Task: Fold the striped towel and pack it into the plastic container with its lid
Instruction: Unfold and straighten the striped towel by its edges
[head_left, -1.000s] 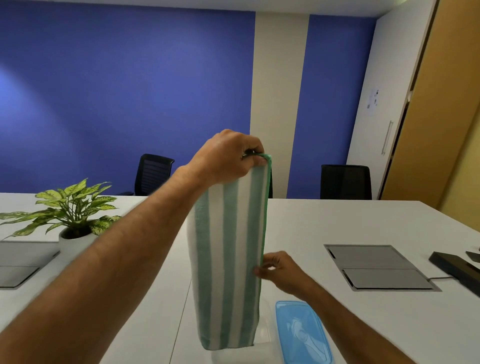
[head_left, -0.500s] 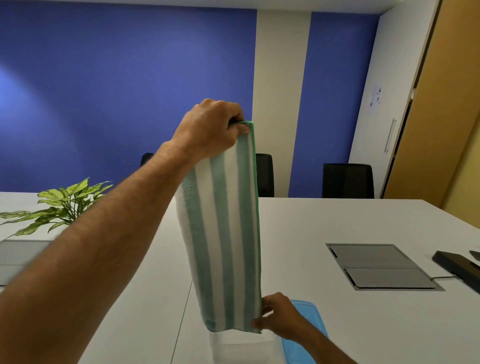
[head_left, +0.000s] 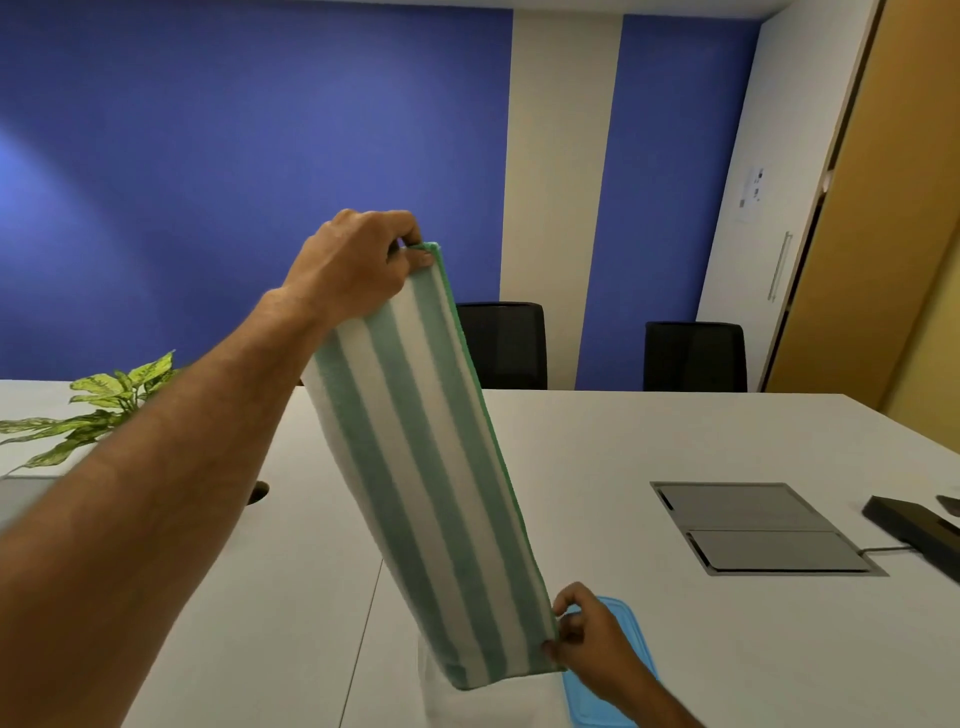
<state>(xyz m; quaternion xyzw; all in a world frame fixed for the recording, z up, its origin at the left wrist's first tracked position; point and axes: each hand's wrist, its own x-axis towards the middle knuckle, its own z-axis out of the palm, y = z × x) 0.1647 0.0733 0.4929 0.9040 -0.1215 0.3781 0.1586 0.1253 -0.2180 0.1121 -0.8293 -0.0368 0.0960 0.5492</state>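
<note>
Since half a second ago the striped towel (head_left: 431, 467) has swung from hanging nearly straight to a clear tilt, its top leaning left and its bottom corner drawn right. The left hand (head_left: 353, 265) has come down a little. Its fingers (head_left: 410, 228) are closed on the towel's top corner, thumb pressed against the green edge. The right hand (head_left: 587, 639) pinches the towel's lower right corner between thumb and fingertips.

The towel is folded into a long narrow band, held in the air above the white table (head_left: 675, 441). Its lower end hangs in front of the clear plastic container (head_left: 467, 701), hiding most of it. The blue lid (head_left: 623, 623) lies just right of the towel's bottom, partly covered by the right hand. Left of the towel stands a leafy plant (head_left: 104, 405); well to its right a grey floor-box panel (head_left: 753, 525) is set in the table and a black device (head_left: 909, 525) sits beyond. Behind the towel are two black chairs (head_left: 696, 353).

The left forearm reaches up from the lower left, wrist bent; the right wrist enters from the bottom edge.
</note>
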